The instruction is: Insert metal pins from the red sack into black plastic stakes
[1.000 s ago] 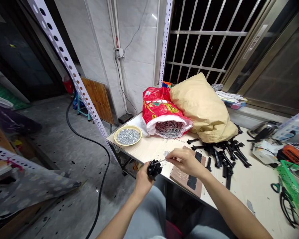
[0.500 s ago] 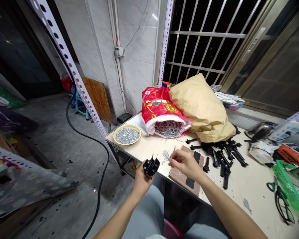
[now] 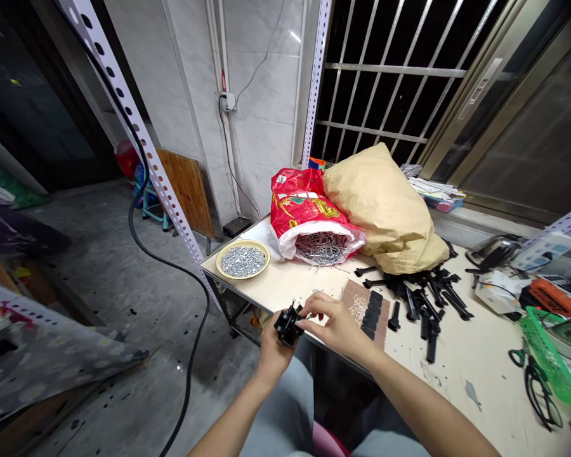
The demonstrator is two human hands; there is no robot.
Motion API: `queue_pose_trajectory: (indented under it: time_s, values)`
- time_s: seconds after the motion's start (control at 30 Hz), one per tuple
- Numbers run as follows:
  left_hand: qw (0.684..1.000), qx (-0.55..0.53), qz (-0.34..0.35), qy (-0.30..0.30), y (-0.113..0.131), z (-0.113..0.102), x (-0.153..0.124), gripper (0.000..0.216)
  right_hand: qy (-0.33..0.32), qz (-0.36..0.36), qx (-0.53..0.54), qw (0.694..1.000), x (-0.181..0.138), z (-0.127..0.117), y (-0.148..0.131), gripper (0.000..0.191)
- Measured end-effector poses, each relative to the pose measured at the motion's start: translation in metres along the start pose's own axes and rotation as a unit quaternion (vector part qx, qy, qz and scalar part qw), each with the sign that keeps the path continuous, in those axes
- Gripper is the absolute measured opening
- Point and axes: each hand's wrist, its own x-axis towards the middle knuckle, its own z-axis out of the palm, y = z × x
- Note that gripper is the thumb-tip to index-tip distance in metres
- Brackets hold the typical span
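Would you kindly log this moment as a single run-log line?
left hand: holds black plastic part | right hand: fingertips on the part | nearby: brown pad, yellow dish of small metal pieces

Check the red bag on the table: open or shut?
Open. The red bag lies on its side, mouth gaping, thin metal pieces showing inside.

Head camera looks forward and down, close above the table (image 3: 457, 365).

Left hand (image 3: 272, 346) clenched; right hand (image 3: 335, 324) pinching beside it.
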Motion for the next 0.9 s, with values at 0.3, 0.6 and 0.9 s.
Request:
queue_pose_trajectory:
  time_s: [0.3, 0.6, 0.9]
  values:
    - [0.983, -0.120, -0.107, 0.090, 0.004, 0.001, -0.001, 0.029, 0.071, 0.295, -0.392, 0.868, 0.054, -0.056, 0.134, 0.030]
    - [0.990, -0.090, -0.042, 0.102, 0.002, -0.009, 0.006, 0.027, -0.010, 0.317, -0.447, 0.837, 0.040, -0.071, 0.196, 0.024]
    - [0.998, 0.011, 0.063, 0.010, -0.004, -0.008, -0.001, 0.035, -0.031, 0.302, -0.454, 0.838, 0.052, -0.065, 0.201, 0.021]
